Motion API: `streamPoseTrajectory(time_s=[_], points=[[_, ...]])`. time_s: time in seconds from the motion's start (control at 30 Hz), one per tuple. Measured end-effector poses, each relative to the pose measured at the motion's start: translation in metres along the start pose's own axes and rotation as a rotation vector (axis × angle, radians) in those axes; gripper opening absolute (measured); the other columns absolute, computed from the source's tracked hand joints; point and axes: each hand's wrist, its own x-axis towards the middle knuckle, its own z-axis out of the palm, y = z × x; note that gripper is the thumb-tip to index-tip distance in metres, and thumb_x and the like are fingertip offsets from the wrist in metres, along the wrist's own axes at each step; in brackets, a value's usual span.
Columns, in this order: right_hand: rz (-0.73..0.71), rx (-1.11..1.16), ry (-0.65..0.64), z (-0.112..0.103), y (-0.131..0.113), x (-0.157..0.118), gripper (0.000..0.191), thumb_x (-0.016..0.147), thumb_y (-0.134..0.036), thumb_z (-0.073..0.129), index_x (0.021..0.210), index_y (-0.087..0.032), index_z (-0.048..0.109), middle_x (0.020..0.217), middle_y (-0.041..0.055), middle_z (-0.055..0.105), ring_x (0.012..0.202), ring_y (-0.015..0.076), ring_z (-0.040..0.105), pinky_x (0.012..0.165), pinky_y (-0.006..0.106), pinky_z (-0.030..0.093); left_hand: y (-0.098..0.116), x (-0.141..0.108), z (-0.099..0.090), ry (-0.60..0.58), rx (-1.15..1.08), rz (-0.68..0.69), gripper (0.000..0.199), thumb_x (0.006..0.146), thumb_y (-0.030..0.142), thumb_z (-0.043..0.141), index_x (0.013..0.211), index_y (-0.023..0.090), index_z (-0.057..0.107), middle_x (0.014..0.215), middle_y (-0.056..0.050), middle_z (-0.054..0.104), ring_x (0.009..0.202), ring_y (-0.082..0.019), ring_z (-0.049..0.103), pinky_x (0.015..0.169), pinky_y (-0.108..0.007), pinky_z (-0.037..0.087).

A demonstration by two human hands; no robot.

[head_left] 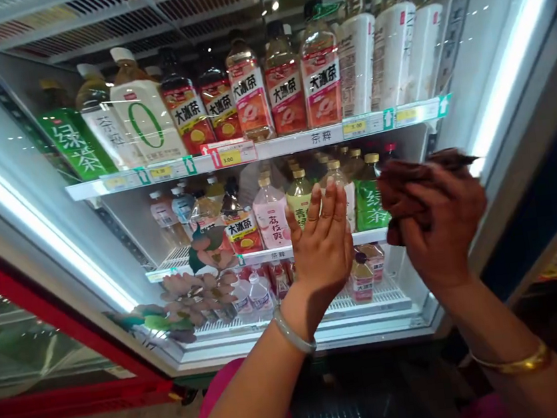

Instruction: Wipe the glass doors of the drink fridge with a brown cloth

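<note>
1 left hand (318, 248) palm-first toward the glass (411, 274), fingers straight and slightly spread; at near right, 1 brown cloth (399, 188) bunched in the right hand's (449, 230) curled fingers, with smudges possible from bare fingertips pressing.

A smooth, pale, rounded bangle (293, 333) is worn on the left wrist, and a broader, shiny gold-coloured bangle (527, 363) on the right. Both forearms are left uncovered. Bright magenta clothing (223, 391) is seen below, partly hidden by the left forearm.
</note>
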Motion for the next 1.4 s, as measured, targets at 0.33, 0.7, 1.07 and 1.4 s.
streamPoseTrajectory(time_s=[0.33,0.7,1.07,1.4], points=[[-0.160,0.132,-0.046,0.029,-0.069,0.004,0.047,0.080,-0.021,0.070,0.125,-0.035,0.069,0.138,0.0039,0.067,0.140,0.0384,0.055,0.118,0.065,0.048,-0.028,-0.015,-0.011,-0.003,0.039,-0.001,0.065,0.105,0.025,0.039,0.168,0.011,0.032,0.172,-0.013,0.040,0.169,-0.019,0.007,0.135,-0.050,-0.017],[0.002,0.099,0.067,0.043,-0.103,0.014,0.038,0.081,-0.015,0.069,0.117,-0.024,0.078,0.135,0.0097,0.068,0.139,0.0384,0.050,0.117,0.062,0.041,-0.056,-0.025,-0.020,0.101,0.016,0.016,0.067,0.108,0.026,0.037,0.171,0.011,0.020,0.174,-0.011,0.038,0.169,-0.017,-0.001,0.138,-0.052,-0.012],[-0.145,0.126,-0.010,0.031,-0.080,0.013,0.027,0.086,-0.020,0.068,0.112,-0.024,0.075,0.119,0.0077,0.071,0.122,0.0326,0.065,0.112,0.054,0.048,-0.079,-0.034,-0.029,0.131,0.010,-0.009,0.068,0.103,0.022,0.037,0.170,0.011,0.028,0.173,-0.011,0.039,0.169,-0.017,-0.001,0.137,-0.052,-0.015],[-0.284,0.288,-0.078,0.061,-0.137,-0.001,0.030,0.087,-0.024,0.076,0.117,-0.027,0.072,0.124,0.0069,0.071,0.128,0.0301,0.063,0.109,0.047,0.053,-0.099,-0.041,-0.037,0.087,0.048,0.029,0.069,0.101,0.024,0.038,0.169,0.012,0.030,0.173,-0.009,0.041,0.169,-0.017,0.003,0.138,-0.050,-0.010]])
